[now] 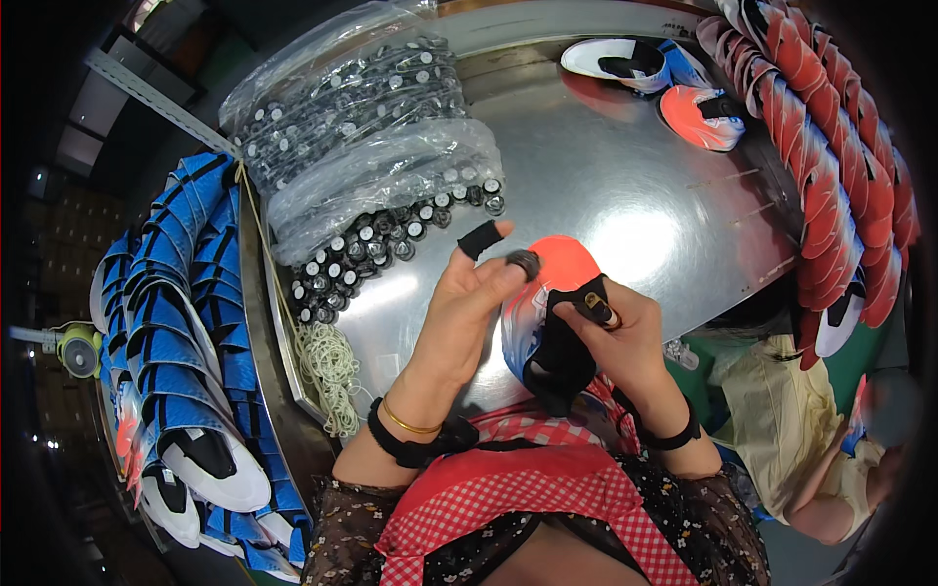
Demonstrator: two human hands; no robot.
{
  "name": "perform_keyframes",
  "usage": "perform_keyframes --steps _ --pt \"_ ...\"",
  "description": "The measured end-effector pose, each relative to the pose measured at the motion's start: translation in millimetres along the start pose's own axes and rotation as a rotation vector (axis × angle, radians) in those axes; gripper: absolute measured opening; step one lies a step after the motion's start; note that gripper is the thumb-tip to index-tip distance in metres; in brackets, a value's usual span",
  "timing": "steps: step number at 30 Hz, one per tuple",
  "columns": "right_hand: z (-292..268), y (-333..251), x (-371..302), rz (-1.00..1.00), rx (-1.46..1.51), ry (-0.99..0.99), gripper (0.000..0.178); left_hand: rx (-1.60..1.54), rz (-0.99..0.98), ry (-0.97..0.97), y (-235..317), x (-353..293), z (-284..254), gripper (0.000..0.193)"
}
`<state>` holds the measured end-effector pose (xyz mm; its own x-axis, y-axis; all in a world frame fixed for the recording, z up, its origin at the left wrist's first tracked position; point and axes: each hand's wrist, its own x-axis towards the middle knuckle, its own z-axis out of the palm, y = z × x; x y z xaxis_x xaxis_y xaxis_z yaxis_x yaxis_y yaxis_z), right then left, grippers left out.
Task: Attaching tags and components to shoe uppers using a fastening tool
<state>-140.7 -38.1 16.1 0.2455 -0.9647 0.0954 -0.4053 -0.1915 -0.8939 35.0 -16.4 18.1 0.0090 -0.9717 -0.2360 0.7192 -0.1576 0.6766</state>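
Head view — shoe upper (534, 322): orange-toed, blue-and-white-sided, black inside.

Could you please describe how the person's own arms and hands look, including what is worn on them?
The left hand has a black wrap around one finger. The left forearm carries a gold-coloured bangle and a black band. The right forearm has a similar dark band. Both sleeves are dark and look sheer, with a small floral print.

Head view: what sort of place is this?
Probably a footwear workshop: long nested stacks of blue shoe uppers and red shoe uppers flank a metal worktable bearing many small black parts.
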Motion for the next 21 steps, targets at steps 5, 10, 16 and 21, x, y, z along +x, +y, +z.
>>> perform_keyframes --steps 5,10,16,21 --pt "-4.7 -9.2 -5.7 0.222 0.23 -0.005 0.018 0.337 0.078 -0.038 -2.5 -2.0 5.7 0.068" --pt "-9.4 -14.6 -13.6 0.049 -0.096 -0.135 0.021 0.372 0.123 -0.01 -7.8 -4.1 8.1 0.063" --pt "2.3 -2.9 -9.2 -0.123 0.063 0.209 0.013 1.075 0.304 0.054 -13.1 -11.8 15.6 0.071" --pt "-16.9 6.4 -9.8 0.038 0.138 0.015 0.008 1.382 0.469 -0.064 -26.7 -12.3 15.1 0.057"
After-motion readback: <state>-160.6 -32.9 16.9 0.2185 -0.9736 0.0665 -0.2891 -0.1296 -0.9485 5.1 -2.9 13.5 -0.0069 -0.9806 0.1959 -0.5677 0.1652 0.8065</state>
